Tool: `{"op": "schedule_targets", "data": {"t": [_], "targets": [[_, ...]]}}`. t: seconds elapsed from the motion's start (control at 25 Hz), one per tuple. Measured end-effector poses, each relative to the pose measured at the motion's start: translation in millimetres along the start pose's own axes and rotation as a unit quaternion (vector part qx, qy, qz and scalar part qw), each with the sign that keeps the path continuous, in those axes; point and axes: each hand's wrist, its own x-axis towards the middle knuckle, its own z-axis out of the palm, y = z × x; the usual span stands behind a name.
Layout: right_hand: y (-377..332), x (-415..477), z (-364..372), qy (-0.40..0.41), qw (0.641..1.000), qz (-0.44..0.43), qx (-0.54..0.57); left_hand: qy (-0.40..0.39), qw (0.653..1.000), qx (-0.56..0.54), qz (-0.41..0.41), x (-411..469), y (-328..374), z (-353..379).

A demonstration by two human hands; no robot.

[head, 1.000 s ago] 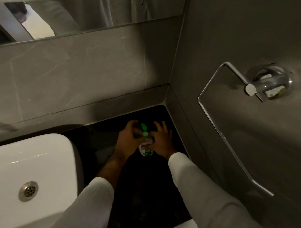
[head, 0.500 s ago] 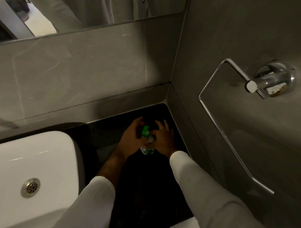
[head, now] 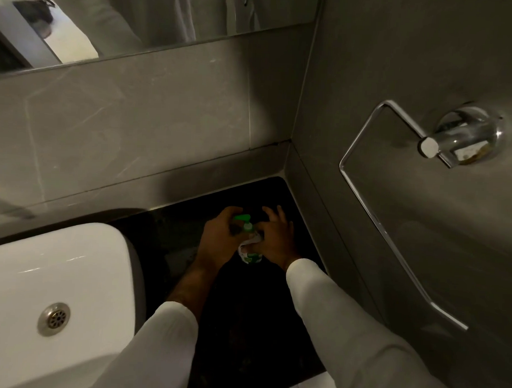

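A small pump bottle (head: pixel 250 258) with a green pump head and a white-and-green label stands on the black countertop (head: pixel 253 318) near the corner of the walls. My left hand (head: pixel 218 239) grips the bottle from the left, fingers curled up by the green pump. My right hand (head: pixel 273 238) holds the bottle's right side, thumb and a finger on the label and the other fingers spread upward. Most of the bottle's body is hidden between the two hands.
A white basin (head: pixel 57 288) with a metal drain (head: pixel 54 319) fills the lower left. Grey tiled walls meet just behind the bottle. A chrome towel ring (head: pixel 393 216) hangs on the right wall. A mirror (head: pixel 139 24) runs along the top.
Both hands stay on the bottle. The green pump head has turned from pointing up to pointing left, and the fingers have shifted a little around it.
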Motion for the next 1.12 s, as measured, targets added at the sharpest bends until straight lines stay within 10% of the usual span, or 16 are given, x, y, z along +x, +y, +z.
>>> {"op": "schedule_targets", "data": {"t": [0.64,0.88,1.12], "targets": [[4,2,1,-0.014,1.000,-0.005,0.021,-0.106,0.994,0.030,0.021,5,16,-19],[5,1,3,-0.001,1.000,-0.012,0.014,0.031,0.963,0.232,0.136,2,30,-30],[6,4,7,0.006,1.000,-0.002,0.013,-0.005,0.962,0.273,-0.005,2,57,-17]]}}
